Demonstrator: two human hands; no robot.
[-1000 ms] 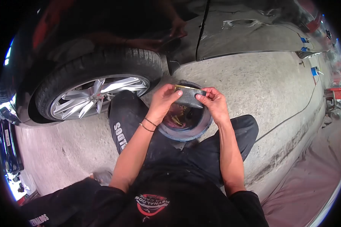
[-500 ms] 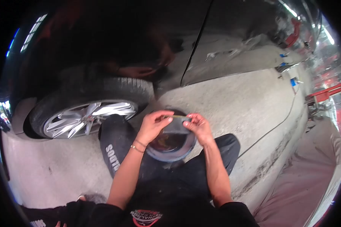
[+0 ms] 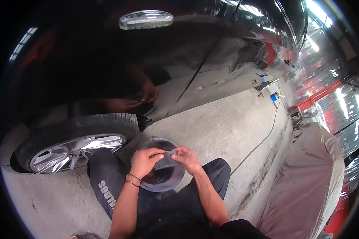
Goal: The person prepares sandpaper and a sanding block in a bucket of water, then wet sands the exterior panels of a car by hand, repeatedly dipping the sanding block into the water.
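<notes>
A thin grey sheet that looks like sandpaper [image 3: 170, 153] is pinched between my two hands, with a yellowish tint along its upper edge. My left hand [image 3: 146, 161] grips one end between thumb and fingers. On the other end, the fingers of my right hand [image 3: 186, 159] are closed the same way. Directly beneath them, between my legs, stands a round bucket [image 3: 172, 185] with dark liquid inside. My hands and the sheet cover part of the bucket's opening.
In front rises a glossy black car panel [image 3: 87, 59] with a clear side lamp [image 3: 146, 20]. A tyre with a silver wheel [image 3: 73, 155] is at the left. A grey cover [image 3: 303, 175] drapes something at the right. A cable [image 3: 263, 137] crosses the concrete floor.
My view has turned up and to the right, so the side lamp now shows, and hands and bucket appear lower and further left. Both hands still hold the sheet.
</notes>
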